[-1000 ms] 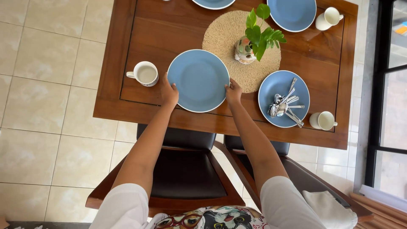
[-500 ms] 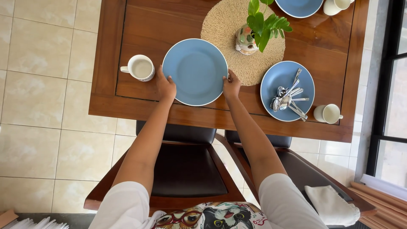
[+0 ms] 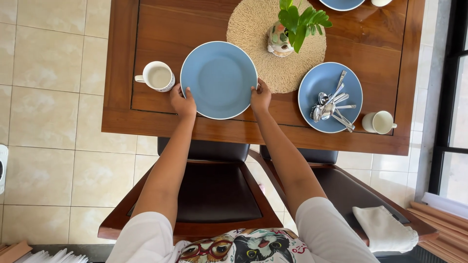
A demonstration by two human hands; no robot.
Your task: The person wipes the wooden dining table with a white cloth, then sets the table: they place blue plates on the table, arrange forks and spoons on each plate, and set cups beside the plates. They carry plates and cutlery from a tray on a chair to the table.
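Observation:
A round blue plate [image 3: 218,79] lies on the brown wooden table [image 3: 146,124], its far right edge over a woven round mat [image 3: 253,29]. My left hand [image 3: 183,101] grips the plate's near left rim. My right hand [image 3: 261,96] grips its right rim. A white mug [image 3: 158,76] stands just left of the plate, close to my left hand.
A second blue plate [image 3: 321,83] with several spoons [image 3: 331,104] lies to the right, a white mug [image 3: 379,122] beside it. A small potted plant [image 3: 292,27] stands on the mat. Two dark-seated chairs [image 3: 214,190] are tucked under the near edge; a white cloth [image 3: 385,229] lies on the right one.
The view has shifted, so the table sits lower and more to the left in the picture. Both hands stay on the blue plate's rim; the plate looks unmoved on the table.

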